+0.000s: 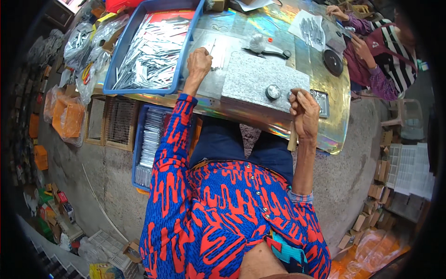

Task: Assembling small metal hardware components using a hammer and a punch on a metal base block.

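Note:
Beside the blue tray, my left hand [200,63] is closed, its fingertips pinched on a thin metal strip [213,44] that sticks up from them. Short thin metal pieces [217,62] lie on the table just to its right. My right hand [305,111] is over the near edge of the speckled stone slab [255,76], fingers curled and pinched together. A pale wooden, handle-like piece [292,139] shows below its fingers; its upper end is hidden. Near those fingers, a small round dark-rimmed tin [273,92] sits on the slab.
Loose metal strips fill the blue tray [108,83]. A dark-handled tool [274,53] and a clear plastic clump [257,43] lie behind the slab. Right of my hand is a small rectangular tray [327,103]. Another person [385,56] works at the far right. A second blue crate [138,158] stands below.

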`<state>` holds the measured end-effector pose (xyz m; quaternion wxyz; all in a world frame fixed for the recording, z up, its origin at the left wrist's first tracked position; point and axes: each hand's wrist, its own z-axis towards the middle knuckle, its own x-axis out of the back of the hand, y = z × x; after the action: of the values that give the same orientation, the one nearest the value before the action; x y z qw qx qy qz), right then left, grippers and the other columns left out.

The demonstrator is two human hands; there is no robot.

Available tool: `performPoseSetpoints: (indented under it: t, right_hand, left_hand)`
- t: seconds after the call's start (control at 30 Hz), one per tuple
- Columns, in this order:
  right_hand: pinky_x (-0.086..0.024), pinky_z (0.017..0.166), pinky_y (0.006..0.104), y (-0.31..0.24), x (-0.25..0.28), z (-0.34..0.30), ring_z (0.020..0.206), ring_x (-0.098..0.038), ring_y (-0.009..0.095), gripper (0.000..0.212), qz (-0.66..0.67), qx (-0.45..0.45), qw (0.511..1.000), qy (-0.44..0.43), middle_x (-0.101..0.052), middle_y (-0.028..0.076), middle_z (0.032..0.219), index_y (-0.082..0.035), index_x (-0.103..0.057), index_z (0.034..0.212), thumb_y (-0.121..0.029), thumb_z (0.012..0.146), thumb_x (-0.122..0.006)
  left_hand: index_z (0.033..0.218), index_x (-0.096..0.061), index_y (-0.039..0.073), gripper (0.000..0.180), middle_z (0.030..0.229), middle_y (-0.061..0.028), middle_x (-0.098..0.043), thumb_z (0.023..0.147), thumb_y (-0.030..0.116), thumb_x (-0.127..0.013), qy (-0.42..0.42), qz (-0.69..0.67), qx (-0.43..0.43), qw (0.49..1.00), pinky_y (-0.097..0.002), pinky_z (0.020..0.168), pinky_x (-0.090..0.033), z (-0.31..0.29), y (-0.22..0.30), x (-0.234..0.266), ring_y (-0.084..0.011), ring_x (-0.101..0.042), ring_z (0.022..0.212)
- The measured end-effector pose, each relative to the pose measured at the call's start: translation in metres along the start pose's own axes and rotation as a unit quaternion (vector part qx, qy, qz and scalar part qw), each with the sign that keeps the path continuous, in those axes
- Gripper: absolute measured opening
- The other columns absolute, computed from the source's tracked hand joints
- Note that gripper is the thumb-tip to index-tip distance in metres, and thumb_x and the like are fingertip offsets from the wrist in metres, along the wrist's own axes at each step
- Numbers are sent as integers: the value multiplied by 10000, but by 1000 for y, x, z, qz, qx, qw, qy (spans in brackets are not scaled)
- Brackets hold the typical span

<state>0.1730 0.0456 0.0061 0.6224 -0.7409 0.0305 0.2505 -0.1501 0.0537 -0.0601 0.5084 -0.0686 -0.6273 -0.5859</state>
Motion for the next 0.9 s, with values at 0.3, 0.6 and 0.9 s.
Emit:
performPoseSetpoints:
  t: [0.3,0.6,0.9]
  right_hand:
    - [-370,475,159,-3,8,-8,598,-474,37,171,9,-5,1000,-23,-561,33,753,35,-566,960,-99,871,-510]
    - [-369,465,176,-7,33,-8,594,-483,59,164,40,25,999,-1,-563,59,757,43,-565,966,-78,867,-514]
    - [-374,454,175,-6,56,-10,592,-488,64,161,46,32,998,38,-561,58,751,39,-567,967,-75,859,-532]
  left_hand:
    - [753,-602,21,106,743,-211,-602,713,80,-523,95,102,-30,990,-428,657,-474,6,-16,-27,-374,-594,734]
    - [756,-627,62,128,776,-150,-627,744,127,-517,83,-34,-46,995,-406,662,-475,2,-20,63,-325,-602,759]
    - [793,-662,95,171,906,-136,-602,732,43,-510,-54,249,-73,964,-420,747,-468,17,-95,94,-329,-589,844]
